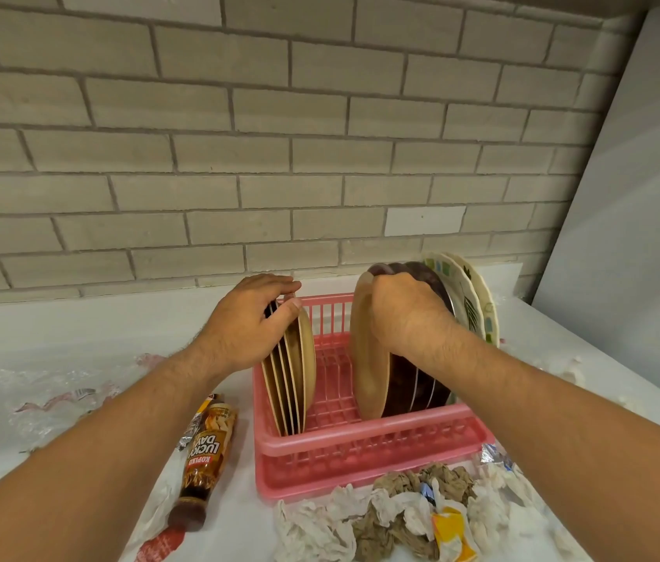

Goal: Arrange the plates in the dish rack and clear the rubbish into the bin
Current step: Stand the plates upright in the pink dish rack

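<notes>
The tan plates (293,371) are standing on edge at the left of the rack (360,444), with the left hand (247,322) curling its fingers over their rims and pinching them together. The right hand (405,314) is gripping the top of the large plate (364,358), which is leaning on the dark plates (413,387) at the right, with patterned plates (470,302) standing beyond. Both groups seem to be relying on the hands, so a careless release is risking a topple into the open middle. Near the rack, paper wads (393,517) and a bottle (206,448) are lying on the counter (76,326), where a forearm is likely to set the bottle rolling. No bin is showing.
</notes>
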`<action>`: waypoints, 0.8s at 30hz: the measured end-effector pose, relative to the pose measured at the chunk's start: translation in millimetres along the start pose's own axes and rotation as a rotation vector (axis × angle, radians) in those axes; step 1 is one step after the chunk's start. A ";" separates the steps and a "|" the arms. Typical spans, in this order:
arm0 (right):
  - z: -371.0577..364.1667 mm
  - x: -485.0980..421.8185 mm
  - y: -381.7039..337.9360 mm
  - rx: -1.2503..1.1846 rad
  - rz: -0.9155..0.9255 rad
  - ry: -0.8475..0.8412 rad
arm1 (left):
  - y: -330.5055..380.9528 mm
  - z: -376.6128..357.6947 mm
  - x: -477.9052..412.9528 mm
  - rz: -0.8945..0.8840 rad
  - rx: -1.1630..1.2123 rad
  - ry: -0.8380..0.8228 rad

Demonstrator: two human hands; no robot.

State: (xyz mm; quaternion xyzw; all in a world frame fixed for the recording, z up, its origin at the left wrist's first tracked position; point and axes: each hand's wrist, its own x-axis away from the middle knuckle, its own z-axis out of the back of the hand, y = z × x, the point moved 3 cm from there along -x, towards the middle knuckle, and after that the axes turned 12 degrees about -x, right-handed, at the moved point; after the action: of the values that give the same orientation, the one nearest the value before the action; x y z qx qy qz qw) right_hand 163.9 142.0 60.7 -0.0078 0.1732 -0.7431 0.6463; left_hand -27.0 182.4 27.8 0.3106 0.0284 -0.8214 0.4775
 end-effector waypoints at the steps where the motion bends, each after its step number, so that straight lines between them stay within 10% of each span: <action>1: 2.2 0.8 0.3 0.007 0.016 0.005 | -0.2 -0.2 0.1 0.000 0.000 0.000; 24: 21.7 15.8 11.9 0.043 0.099 -0.033 | 3.3 0.2 -0.8 0.002 -0.009 -0.004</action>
State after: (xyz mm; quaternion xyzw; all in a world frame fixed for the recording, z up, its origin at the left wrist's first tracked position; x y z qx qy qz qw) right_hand 177.8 120.2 74.6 0.0022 0.1467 -0.7135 0.6851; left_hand -24.2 181.2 29.2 0.3068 0.0310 -0.8213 0.4799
